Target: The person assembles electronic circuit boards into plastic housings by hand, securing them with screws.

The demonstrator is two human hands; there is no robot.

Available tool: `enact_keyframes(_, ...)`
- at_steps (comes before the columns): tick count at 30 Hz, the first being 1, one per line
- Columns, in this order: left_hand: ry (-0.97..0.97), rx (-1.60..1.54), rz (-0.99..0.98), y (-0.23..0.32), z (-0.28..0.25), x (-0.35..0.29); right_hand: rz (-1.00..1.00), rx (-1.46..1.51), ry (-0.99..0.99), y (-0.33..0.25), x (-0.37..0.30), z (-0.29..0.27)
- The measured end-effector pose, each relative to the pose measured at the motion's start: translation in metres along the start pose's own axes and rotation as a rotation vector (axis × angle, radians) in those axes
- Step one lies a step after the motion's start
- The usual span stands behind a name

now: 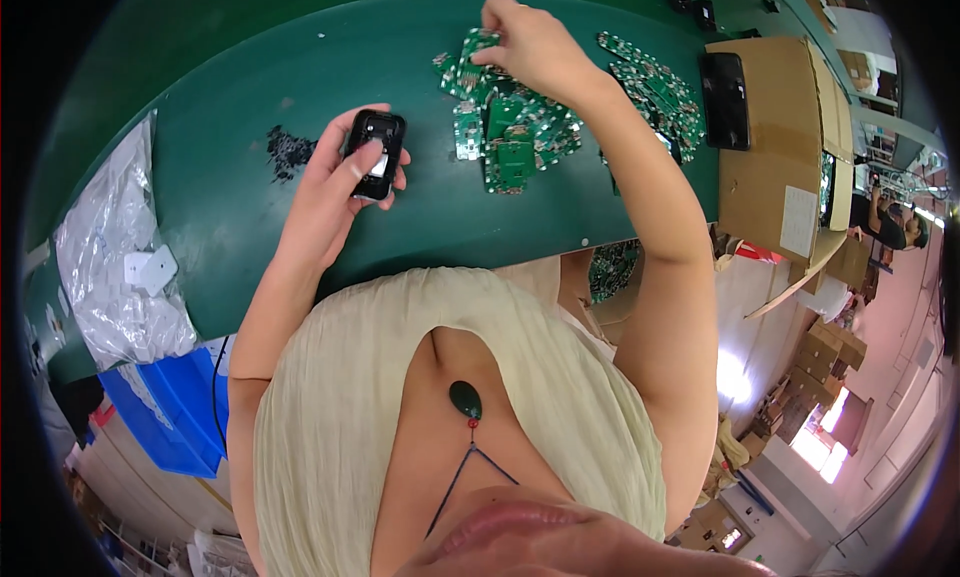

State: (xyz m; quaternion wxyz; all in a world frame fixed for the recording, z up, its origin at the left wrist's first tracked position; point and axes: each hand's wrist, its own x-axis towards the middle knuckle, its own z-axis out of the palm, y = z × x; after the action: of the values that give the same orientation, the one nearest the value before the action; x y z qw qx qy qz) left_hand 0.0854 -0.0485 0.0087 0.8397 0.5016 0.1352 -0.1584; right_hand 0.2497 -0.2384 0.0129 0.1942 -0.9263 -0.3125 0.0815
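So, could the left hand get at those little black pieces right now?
Probably not easily: the left hand is near the small black pieces with nothing seen between, but its grip is taken up by a black casing.

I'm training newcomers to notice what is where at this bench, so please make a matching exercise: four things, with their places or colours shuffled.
1. Black case
2. Right hand
3. Plastic bag
4. Bin

A. Blue
B. In the left hand
C. On the left part of the table
D. At the circuit boards

Pairs: 1-B, 2-D, 3-C, 4-A
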Motion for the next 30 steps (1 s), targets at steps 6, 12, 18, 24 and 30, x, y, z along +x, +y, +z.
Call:
enact_keyframes(6,0.143,0.189,0.107,-0.008,-0.006,-0.002,0.163,0.840,0.192,-0.019,-0.037,0.006)
enact_keyframes(12,0.206,0.371,0.220,-0.011,-0.007,0.004,0.112,1.158,0.217,-0.090,-0.079,0.018)
enact_keyframes(18,0.210,0.424,0.279,-0.012,-0.007,0.005,0.139,1.612,0.145,-0.111,-0.089,0.035)
enact_keyframes(24,0.194,0.459,0.359,-0.022,-0.008,0.007,0.100,1.581,0.159,-0.113,-0.090,0.049)
enact_keyframes(30,0.212,0.450,0.279,-0.017,-0.003,0.002,0.130,1.546,0.184,-0.111,-0.087,0.052)
